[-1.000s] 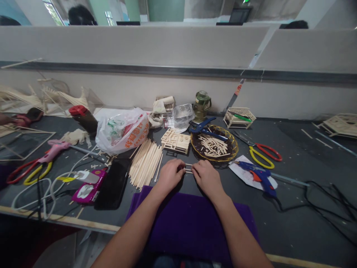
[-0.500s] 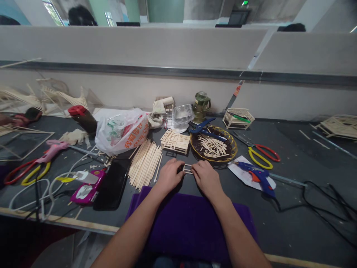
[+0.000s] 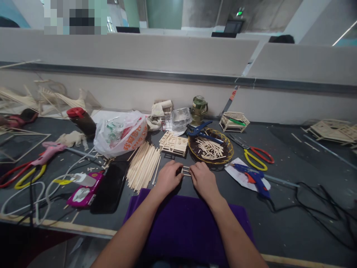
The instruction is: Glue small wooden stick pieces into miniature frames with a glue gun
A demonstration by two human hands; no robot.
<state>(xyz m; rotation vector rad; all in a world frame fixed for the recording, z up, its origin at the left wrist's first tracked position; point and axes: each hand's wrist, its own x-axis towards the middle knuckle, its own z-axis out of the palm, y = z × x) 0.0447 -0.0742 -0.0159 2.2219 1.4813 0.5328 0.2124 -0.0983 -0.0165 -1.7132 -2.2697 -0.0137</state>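
Note:
My left hand [image 3: 168, 177] and my right hand [image 3: 203, 179] rest close together on the dark table [image 3: 292, 227], fingers curled. Between their fingertips they pinch a small frame of thin wooden sticks [image 3: 185, 171], each hand gripping one end. Most of the frame is hidden under the fingers. A pile of long wooden sticks [image 3: 143, 163] lies just left of my left hand. Behind the hands stands a small stick-built model [image 3: 173, 143], and a shallow wicker basket [image 3: 221, 159] of short cut sticks sits behind my right hand.
A blue glue gun [image 3: 251, 178] on paper and red-yellow scissors [image 3: 255, 156] lie at the right, with black cables [image 3: 320, 204] beyond. A plastic bag [image 3: 121, 134], black phone [image 3: 109, 188], pink gadget [image 3: 82, 191] and pink glue gun [image 3: 46, 152] lie left. Purple cloth [image 3: 184, 223] covers the near edge.
Both hands have stayed on the small stick frame, drawing slightly closer together. The camera has tilted a little, shifting the scene down.

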